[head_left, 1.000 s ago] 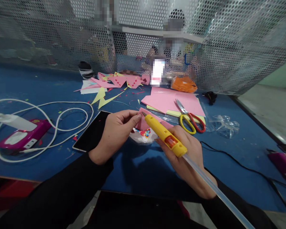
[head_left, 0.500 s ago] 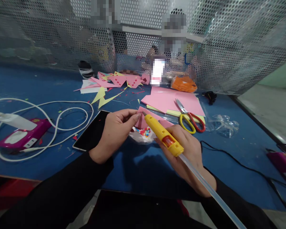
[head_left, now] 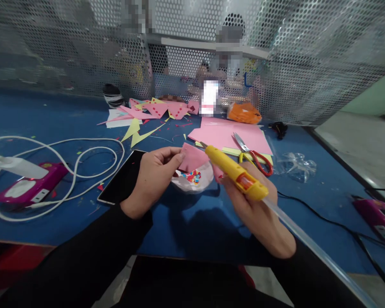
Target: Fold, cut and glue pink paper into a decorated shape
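My left hand (head_left: 154, 177) pinches a small folded pink paper piece (head_left: 193, 157) by its left edge, holding it above a small white dish (head_left: 192, 182) of coloured paper bits. My right hand (head_left: 255, 205) grips a yellow glue gun (head_left: 235, 175) with a clear glue stick (head_left: 304, 244) trailing back from it. The gun's metal tip points up and left, just right of the pink piece and apart from it.
A black phone (head_left: 123, 182) lies beside my left wrist. Yellow-and-red scissors (head_left: 253, 154) rest on pink paper sheets (head_left: 227, 134). A white cable (head_left: 83, 164) and a magenta device (head_left: 28, 186) lie at left; pink and yellow scraps (head_left: 154, 113) behind; a black cord (head_left: 324, 218) at right.
My right hand has drawn the glue gun rightward, lifting its tip away from the pink piece. My left hand keeps holding the paper in nearly the same place.
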